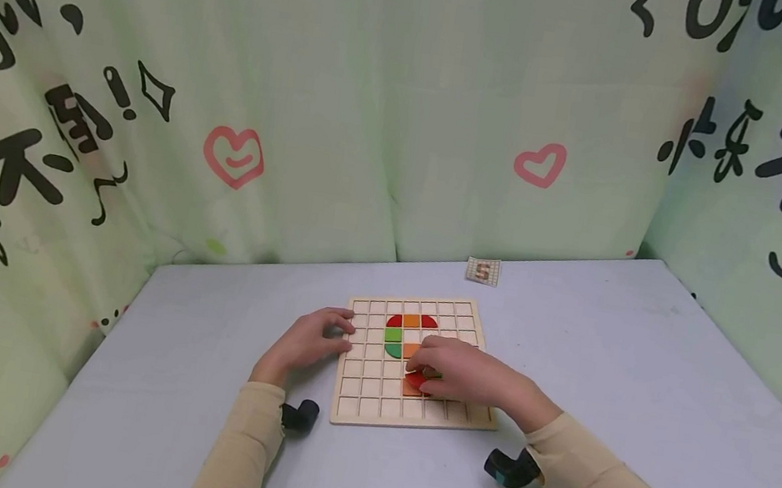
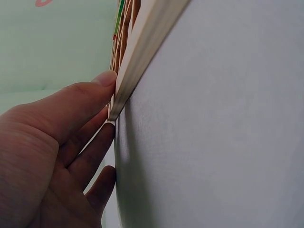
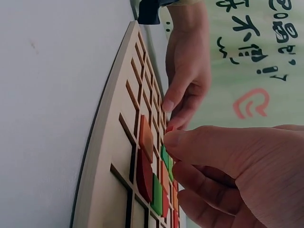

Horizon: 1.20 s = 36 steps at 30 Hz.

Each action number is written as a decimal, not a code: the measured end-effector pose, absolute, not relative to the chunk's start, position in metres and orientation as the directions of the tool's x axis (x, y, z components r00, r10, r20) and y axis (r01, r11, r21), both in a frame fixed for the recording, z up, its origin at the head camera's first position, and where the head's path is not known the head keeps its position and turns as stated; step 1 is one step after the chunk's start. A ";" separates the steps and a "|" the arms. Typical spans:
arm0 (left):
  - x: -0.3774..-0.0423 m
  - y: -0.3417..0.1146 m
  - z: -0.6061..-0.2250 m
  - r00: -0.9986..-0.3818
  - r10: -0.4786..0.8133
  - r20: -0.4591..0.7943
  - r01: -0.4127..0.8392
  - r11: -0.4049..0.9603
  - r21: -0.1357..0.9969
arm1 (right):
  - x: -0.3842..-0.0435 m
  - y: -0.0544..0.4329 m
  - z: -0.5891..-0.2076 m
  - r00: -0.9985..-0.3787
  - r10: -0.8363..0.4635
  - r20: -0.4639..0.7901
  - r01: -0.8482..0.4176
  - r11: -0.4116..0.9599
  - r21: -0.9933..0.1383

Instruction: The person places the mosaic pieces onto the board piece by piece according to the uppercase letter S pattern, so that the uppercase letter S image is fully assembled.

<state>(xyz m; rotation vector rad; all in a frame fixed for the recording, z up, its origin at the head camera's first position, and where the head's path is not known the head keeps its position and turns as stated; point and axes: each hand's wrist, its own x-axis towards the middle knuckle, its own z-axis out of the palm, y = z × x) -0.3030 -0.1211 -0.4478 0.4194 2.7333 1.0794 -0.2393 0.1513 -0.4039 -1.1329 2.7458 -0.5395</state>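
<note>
A square wooden board [image 1: 358, 409] with a raised grid lies on the table. My left hand [image 1: 306, 343] is at its left edge; the thumb [image 2: 105, 78] touches the rim and the other fingers are loosely extended. Over the board, my right hand [image 1: 466, 371] pinches a small red piece [image 3: 169, 128] between thumb and fingers, mostly hidden by them. Coloured pieces sit in the grid: red rounded ones, an orange square [image 1: 411, 320], a light green square [image 1: 393, 335] and a green rounded piece [image 1: 394, 350]. Close by the right hand lie another red piece [image 3: 144, 176] and an orange piece [image 3: 146, 137].
A small card [image 1: 482, 271] with a grid and a brown figure lies behind the board, near the table's back edge. Pale green curtains [image 1: 381, 108] with black writing and pink hearts enclose the white table [image 1: 641, 399]. Both wrists carry black cameras [image 1: 512, 468].
</note>
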 end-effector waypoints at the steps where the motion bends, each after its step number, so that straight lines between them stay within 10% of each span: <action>1: -0.303 -0.121 -0.448 -0.945 0.321 -0.055 0.198 0.700 0.687 | -0.239 0.149 -0.404 -0.707 -0.707 0.016 -0.662 0.654 -0.367; 36: -0.304 -0.121 -0.446 -0.941 0.335 -0.044 0.216 0.697 0.684 | -0.243 0.119 -0.413 -0.698 -0.716 0.013 -0.689 0.666 -0.286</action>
